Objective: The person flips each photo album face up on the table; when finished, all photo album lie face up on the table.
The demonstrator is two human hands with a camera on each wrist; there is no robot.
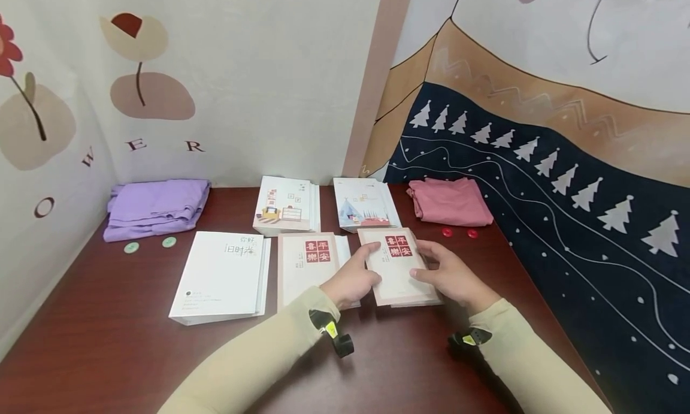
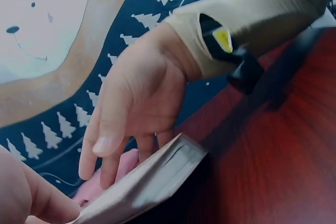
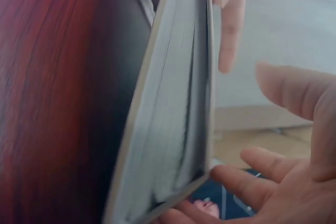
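Observation:
A beige photo album (image 1: 403, 276) with a red square of characters on its cover is tilted up off the table between both hands. My left hand (image 1: 353, 276) grips its left side, thumb on the cover; in the left wrist view the left fingers (image 2: 39, 198) pinch its edge. At its right side is my right hand (image 1: 450, 276), fingers spread and touching the edge, thumb raised off the cover in the right wrist view. The page edges (image 3: 170, 93) show there between two stiff covers. A matching album (image 1: 302, 282) lies to the left, partly behind the left forearm.
A large white album (image 1: 215, 282) lies on the left of the dark red table (image 1: 388, 366). Two illustrated albums (image 1: 286, 204) (image 1: 363, 204) lie behind. Folded purple cloth (image 1: 156, 207) with green buttons (image 1: 169, 241) sits back left, pink cloth (image 1: 453, 201) with red buttons (image 1: 472, 233) back right.

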